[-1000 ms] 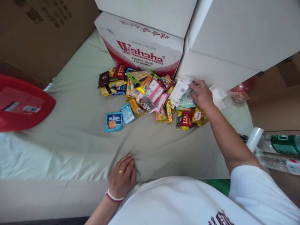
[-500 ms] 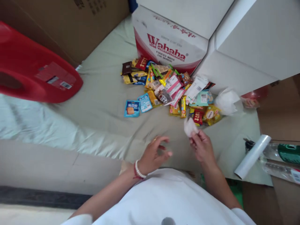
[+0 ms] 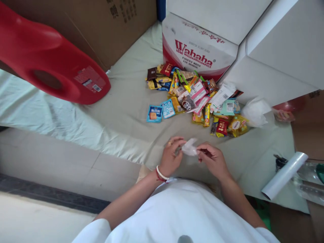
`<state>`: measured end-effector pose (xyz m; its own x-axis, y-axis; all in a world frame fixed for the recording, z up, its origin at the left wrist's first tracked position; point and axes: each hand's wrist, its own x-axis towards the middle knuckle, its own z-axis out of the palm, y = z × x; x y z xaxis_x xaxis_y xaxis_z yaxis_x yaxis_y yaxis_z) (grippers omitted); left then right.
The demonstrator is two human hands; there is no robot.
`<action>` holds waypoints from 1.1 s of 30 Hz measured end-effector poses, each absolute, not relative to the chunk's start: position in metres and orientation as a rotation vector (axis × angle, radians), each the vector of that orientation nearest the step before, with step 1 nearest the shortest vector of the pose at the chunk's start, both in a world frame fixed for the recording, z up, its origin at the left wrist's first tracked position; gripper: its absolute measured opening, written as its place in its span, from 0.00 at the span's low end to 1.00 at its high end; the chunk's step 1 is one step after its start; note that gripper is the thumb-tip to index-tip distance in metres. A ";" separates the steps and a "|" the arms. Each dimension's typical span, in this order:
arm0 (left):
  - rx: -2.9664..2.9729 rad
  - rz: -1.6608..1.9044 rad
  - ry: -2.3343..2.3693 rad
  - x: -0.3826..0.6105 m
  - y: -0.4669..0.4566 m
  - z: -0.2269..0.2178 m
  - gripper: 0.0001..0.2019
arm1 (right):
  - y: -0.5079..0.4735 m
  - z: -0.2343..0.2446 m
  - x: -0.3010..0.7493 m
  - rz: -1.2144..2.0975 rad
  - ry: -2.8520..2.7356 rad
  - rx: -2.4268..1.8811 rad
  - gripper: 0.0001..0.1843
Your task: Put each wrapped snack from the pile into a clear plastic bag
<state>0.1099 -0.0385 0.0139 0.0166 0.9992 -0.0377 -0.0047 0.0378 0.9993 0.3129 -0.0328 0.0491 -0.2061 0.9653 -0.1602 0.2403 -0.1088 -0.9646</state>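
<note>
Where right hand (image 3: 213, 160) alone held white bag (image 3: 189, 148), left hand (image 3: 172, 154) now pinches it too.

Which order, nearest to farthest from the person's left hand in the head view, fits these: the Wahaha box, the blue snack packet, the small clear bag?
1. small clear bag: pinched in the left hand itself.
2. blue snack packet: on the sheet, just beyond that hand.
3. Wahaha box: at the back, behind the snack pile.
</note>
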 end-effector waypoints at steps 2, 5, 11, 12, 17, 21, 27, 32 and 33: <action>0.875 1.168 1.180 0.107 -0.039 0.015 0.13 | -0.031 0.051 0.305 1.163 -1.694 -1.311 0.06; 0.627 1.044 1.082 0.104 -0.033 0.016 0.17 | -0.031 0.053 0.300 0.964 -1.929 -1.159 0.08; 0.305 1.157 1.065 0.102 -0.017 0.013 0.20 | -0.051 0.052 0.319 1.013 -1.993 -1.164 0.11; 0.273 1.170 1.050 0.102 -0.016 0.013 0.21 | -0.054 0.051 0.324 1.100 -1.961 -1.183 0.10; 0.249 1.160 0.945 0.105 -0.017 0.017 0.21 | -0.056 0.042 0.331 1.458 -1.204 -1.451 0.15; 0.385 1.086 0.929 0.108 -0.020 0.017 0.19 | -0.043 0.037 0.314 1.840 -0.819 -1.474 0.27; 0.883 1.225 1.479 0.108 -0.037 0.021 0.16 | -0.032 0.039 0.288 1.639 -0.924 -1.497 0.22; 0.966 1.028 1.261 0.114 -0.041 0.020 0.16 | -0.027 0.049 0.291 1.452 -1.182 -1.500 0.18; 0.866 1.030 1.250 0.113 -0.039 0.018 0.17 | -0.026 0.050 0.297 1.422 -1.143 -1.506 0.18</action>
<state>0.1134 -0.0395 0.0180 0.0176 0.9462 -0.3230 -0.1359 0.3223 0.9368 0.2968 -0.0265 0.0499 -0.0190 0.9482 -0.3172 0.1063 -0.3135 -0.9436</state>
